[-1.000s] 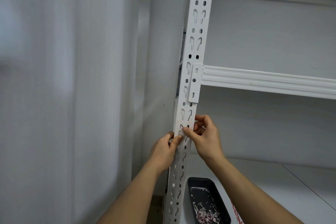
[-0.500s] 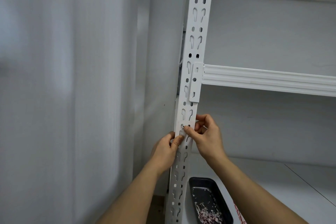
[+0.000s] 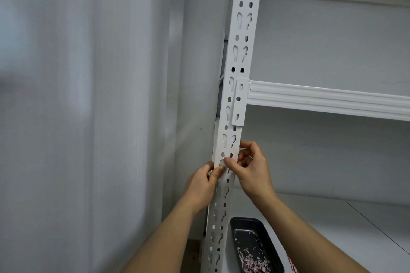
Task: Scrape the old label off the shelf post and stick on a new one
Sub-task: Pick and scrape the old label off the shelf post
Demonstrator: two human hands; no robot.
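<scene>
Head view: Two bare hands meet on the front face of a white perforated metal shelf post (image 3: pixel 236 86), just below the bracket where a white ribbed crossbeam (image 3: pixel 328 99) hooks in. The left hand (image 3: pixel 203 184) wraps the post's left edge from behind, thumb pressed flat on the front face, so its grip is clenched round the post. The right hand (image 3: pixel 253 170) comes in from the right side w/ thumb tip on the post face by a pair of round holes, touching the left thumb; its other fingers are curled beside the post's right edge, and whether they grasp anything cannot be told. A small pale label patch (image 3: pixel 222 161) sits on the post face at the thumb tips; too small and washed-out to say if it is old residue or fresh sticker. Lower right, on the white shelf board (image 3: pixel 355 235), a dark rectangular metal tray (image 3: pixel 250 224) stands near the post's foot, holding pink-and-white paper scrapings (image 3: pixel 255 262) heaped at its near end. A grey-white wall (image 3: pixel 88 117) fills the left of the frame, blurred.
</scene>
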